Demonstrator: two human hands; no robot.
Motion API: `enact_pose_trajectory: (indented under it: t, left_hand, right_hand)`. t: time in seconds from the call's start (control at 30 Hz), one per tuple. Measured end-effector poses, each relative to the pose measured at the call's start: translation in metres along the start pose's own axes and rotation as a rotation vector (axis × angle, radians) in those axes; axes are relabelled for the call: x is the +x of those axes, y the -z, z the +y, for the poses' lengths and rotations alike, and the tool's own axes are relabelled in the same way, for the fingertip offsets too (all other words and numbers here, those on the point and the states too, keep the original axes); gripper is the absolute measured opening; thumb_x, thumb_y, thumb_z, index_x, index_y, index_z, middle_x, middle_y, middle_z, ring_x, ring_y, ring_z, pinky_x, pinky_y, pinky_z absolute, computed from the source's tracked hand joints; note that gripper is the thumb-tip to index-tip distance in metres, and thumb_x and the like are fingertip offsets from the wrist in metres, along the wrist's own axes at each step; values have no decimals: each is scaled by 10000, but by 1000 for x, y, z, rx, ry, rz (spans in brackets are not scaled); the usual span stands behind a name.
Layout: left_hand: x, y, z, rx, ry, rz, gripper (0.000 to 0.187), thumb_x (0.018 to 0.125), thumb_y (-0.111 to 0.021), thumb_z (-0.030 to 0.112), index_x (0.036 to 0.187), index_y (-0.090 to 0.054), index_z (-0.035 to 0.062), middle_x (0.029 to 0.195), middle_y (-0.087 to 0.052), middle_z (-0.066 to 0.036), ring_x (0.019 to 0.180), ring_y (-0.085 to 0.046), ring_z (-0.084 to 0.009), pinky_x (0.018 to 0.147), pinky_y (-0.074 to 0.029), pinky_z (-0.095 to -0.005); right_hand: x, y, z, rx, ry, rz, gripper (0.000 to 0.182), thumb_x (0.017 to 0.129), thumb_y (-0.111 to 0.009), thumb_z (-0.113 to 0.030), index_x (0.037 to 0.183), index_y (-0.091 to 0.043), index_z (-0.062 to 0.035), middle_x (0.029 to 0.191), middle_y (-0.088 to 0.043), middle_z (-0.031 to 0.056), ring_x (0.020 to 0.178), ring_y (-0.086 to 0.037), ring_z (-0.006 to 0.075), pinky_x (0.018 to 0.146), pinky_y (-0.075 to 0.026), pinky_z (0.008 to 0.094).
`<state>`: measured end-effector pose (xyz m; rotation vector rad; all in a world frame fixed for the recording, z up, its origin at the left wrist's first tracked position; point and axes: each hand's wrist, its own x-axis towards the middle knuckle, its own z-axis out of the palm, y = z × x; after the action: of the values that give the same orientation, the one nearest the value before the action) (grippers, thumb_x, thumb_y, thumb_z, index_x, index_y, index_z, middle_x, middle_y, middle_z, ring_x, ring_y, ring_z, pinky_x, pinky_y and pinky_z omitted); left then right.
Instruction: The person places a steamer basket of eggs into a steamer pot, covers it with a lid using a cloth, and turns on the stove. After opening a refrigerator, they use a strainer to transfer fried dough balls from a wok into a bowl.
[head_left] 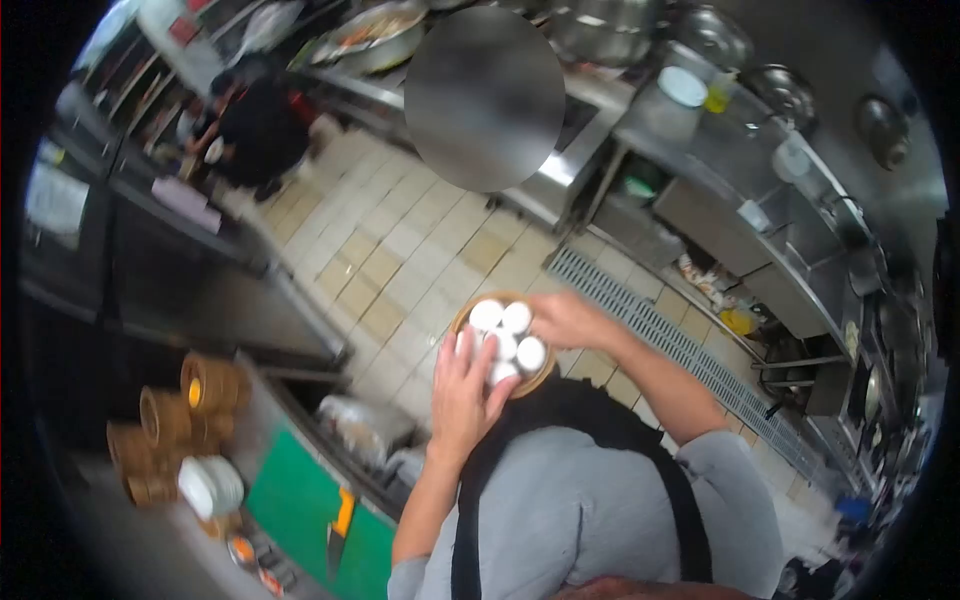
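A round bamboo steamer basket (pixel 545 372) is held in front of my body, with several white round pieces (pixel 502 345) in it. My right hand (pixel 567 320) grips the basket's rim on the right side. Over the left side of the basket lies my left hand (pixel 463 390), its fingers apart and touching the white pieces. Part of the basket's left rim is hidden under that hand.
At the lower left, a counter holds a green cutting board (pixel 290 490), a knife with an orange handle (pixel 343 515), stacked bamboo steamers (pixel 140 450) and a white container (pixel 210 487). A person in black (pixel 262 130) bends at the upper left. A floor drain grate (pixel 640 315) runs at right.
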<state>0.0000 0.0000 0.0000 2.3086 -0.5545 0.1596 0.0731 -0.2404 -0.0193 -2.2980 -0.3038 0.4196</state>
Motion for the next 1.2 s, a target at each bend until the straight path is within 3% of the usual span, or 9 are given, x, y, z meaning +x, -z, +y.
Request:
enact_pose_trajectory:
  t: [0.07,0.1,0.2,0.43,0.53,0.63,0.7,0.83,1.2]
  left_hand:
    - [0,22,-21,216,-118,-183,549,885,-755,305,1371,-615,92,1445,-540,-231,1335,-466,-498,1131,-334,-620]
    - [90,-48,31,181,-175,-116,532,891,-748,300,1362,-623,87,1436,-547,-233,1325,-476,-490,1129,-336,-622]
    - [127,-69,45,89,-182,-137,468,909,-731,245,1336,-643,75,1421,-560,-230,1297,-514,-459,1123,-354,-600]
    - [227,-51,-56,11,66,79,392,942,-606,-57,1330,-634,-14,1356,-638,-226,1288,-606,-344,1076,-467,-380]
    - [293,-30,-107,-46,141,204,307,987,-618,20,1289,-676,14,1096,-745,-213,1064,-717,-229,889,-550,-321]
    - [391,2,-107,-9,152,163,247,1003,-637,78,1220,-697,-23,931,-767,-164,899,-729,-190,799,-556,-319]
    - [463,17,-88,48,135,95,209,1010,-632,89,1156,-706,-42,934,-756,-157,874,-710,-170,779,-553,-319]
    - [604,12,-46,133,-370,239,192,1000,-643,78,1129,-708,-48,1023,-752,-147,924,-702,-146,824,-546,-312]
    - [838,-71,167,-55,-416,91,319,979,-700,223,1180,-717,-23,994,-763,-81,935,-681,-102,859,-526,-261]
  right_hand:
    - [8,-34,-5,55,-12,34,340,863,-540,-212,1021,-643,71,872,-687,312,865,-698,456,789,-553,510]
    - [11,77,64,-21,8,91,334,861,-538,-204,1014,-639,75,866,-685,316,861,-698,456,790,-552,511]
    - [1,106,114,27,-13,113,327,863,-543,-200,1029,-641,64,857,-693,294,831,-693,458,768,-553,507]
    - [-10,182,159,300,-362,285,309,902,-536,-191,1114,-652,2,744,-688,142,577,-690,208,592,-558,364]
    - [-22,206,187,226,-505,393,415,875,-591,-240,1230,-651,-33,897,-718,218,798,-718,344,742,-562,435]
    - [-45,228,215,292,-659,517,446,866,-599,-215,1273,-639,-38,881,-720,188,769,-720,308,727,-565,417]
    - [-62,246,219,408,-749,609,441,872,-591,-192,1281,-630,-34,868,-714,177,735,-715,279,687,-564,398]
    - [-93,260,263,404,-742,832,423,898,-554,-131,1305,-596,-23,826,-692,146,615,-678,209,541,-536,345]
    - [-140,352,329,552,-768,1015,432,930,-495,-29,1361,-532,-17,800,-665,98,484,-599,121,383,-476,270]
